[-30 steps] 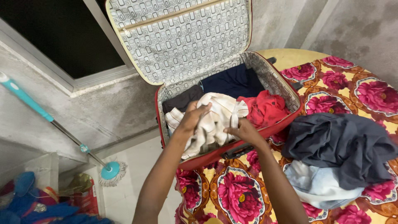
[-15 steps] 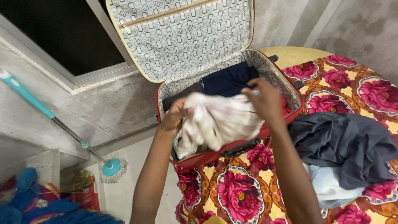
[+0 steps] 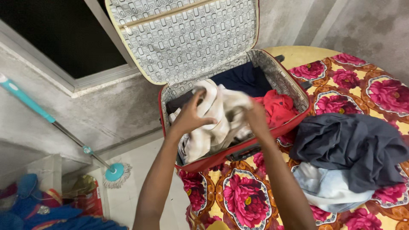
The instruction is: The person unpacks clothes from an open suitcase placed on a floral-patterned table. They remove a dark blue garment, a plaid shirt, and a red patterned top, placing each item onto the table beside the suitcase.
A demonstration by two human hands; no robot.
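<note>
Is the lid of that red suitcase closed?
No, the suitcase lies open, its patterned lid raised, while both hands grip a cream garment inside.

A home bedroom: floral bedsheet (image 3: 383, 91), open suitcase (image 3: 272, 70), mop (image 3: 113, 172).

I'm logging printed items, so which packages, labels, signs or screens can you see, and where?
Shiny packet: lower left on the floor, beside the mop head; crumpled, gold, green and red.
No labels, signs or screens show anywhere else, including on the red suitcase.
</note>
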